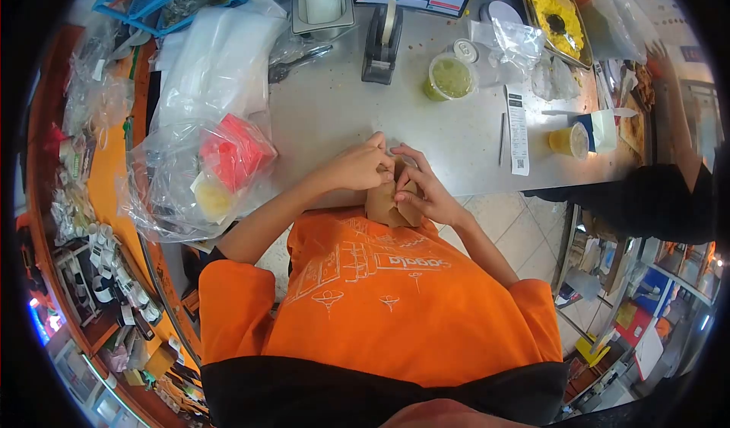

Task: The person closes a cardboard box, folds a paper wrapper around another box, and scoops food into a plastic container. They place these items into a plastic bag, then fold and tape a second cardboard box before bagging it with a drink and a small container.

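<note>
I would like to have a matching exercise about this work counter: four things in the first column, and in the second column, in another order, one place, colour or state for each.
1. brown paper item
2. tape dispenser
3. printed receipt
4. crumpled red item

A. white, lying flat
B. in clear plastic, on the left
C. between the left hand and the right hand
D. black, near the far edge of the counter

Right pairs: 1-C, 2-D, 3-A, 4-B

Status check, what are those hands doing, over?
Left hand, right hand on brown paper item, partly hiding it. Tape dispenser beyond, not in the way.
</note>
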A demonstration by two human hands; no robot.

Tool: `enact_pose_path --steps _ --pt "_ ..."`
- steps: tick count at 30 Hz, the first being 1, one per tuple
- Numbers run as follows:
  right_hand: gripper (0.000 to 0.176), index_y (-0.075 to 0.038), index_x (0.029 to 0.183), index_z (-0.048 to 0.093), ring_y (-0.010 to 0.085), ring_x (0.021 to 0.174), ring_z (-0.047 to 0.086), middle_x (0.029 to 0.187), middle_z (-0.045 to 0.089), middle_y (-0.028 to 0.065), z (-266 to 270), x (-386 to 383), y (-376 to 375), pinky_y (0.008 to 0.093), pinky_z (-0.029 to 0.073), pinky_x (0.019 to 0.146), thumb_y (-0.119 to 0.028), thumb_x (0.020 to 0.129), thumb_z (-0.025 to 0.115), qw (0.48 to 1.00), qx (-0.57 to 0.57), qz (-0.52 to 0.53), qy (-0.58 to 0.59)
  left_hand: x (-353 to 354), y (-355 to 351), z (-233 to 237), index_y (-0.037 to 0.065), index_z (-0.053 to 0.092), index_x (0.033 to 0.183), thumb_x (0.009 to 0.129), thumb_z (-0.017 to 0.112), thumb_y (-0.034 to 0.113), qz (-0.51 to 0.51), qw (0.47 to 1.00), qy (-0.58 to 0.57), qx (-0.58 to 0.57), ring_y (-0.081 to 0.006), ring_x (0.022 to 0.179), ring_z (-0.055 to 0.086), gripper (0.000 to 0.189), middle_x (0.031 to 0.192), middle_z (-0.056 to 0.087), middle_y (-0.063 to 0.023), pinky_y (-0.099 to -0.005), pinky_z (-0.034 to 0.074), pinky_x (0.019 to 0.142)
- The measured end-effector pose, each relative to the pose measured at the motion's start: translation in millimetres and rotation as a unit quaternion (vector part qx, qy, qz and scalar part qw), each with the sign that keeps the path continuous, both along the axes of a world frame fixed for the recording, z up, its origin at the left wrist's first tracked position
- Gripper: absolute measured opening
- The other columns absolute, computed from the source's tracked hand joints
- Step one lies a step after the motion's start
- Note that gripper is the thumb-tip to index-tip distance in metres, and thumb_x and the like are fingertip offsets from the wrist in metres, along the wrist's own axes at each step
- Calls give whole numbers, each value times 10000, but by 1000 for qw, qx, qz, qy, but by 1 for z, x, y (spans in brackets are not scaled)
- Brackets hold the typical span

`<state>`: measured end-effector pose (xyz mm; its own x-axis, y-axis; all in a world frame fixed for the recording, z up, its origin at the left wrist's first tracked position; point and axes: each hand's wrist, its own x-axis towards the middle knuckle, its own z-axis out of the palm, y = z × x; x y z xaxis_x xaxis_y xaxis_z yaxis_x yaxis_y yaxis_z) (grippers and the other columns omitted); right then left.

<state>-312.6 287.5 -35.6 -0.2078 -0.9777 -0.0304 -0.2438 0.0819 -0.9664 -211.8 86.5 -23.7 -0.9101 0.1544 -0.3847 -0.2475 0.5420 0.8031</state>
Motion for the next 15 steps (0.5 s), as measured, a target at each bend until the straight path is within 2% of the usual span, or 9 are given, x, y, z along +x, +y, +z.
enact_pose_path --steps 2,6,9,11,15 --pt "146 -79 891 541 345 1393 274 1483 273 148 1 1 0 457 278 1102 -100 859 681 998 15 -27 -57 -1 3 6 102 698 873 860 632 307 5 1000 -7 -25 -256 877 542 216 1005 429 -85 -374 435 771" --pt "140 -64 879 540 343 1380 276 1488 263 141 -1 6 -5 438 260 1107 -52 849 676 997 1 -36 -71 -4 12 10 110 697 857 845 640 301 9 997 -19 -70 -265 871 546 199 1005 429 -91 -381 437 770" --pt "141 -57 897 541 342 1361 302 1453 310 153 -2 7 -4 439 262 1105 -56 851 674 999 -6 -42 -33 -4 12 8 109 688 835 839 645 305 4 998 1 -70 -274 869 553 200 1010 425 -98 -395 438 766" --pt "151 -57 913 536 350 1312 350 1408 359 167 -10 12 -2 431 303 1075 -47 837 666 991 -26 -106 80 0 6 13 100 676 828 848 636 285 37 999 -2 -32 -285 869 558 190 1016 420 -104 -404 439 767" --pt "143 -55 919 543 356 1309 361 1378 401 170 -14 17 -1 429 314 1071 -38 836 658 987 5 -160 23 10 12 15 82 665 843 862 622 265 49 998 19 -26 -290 878 558 189 1031 413 -105 -402 440 770"
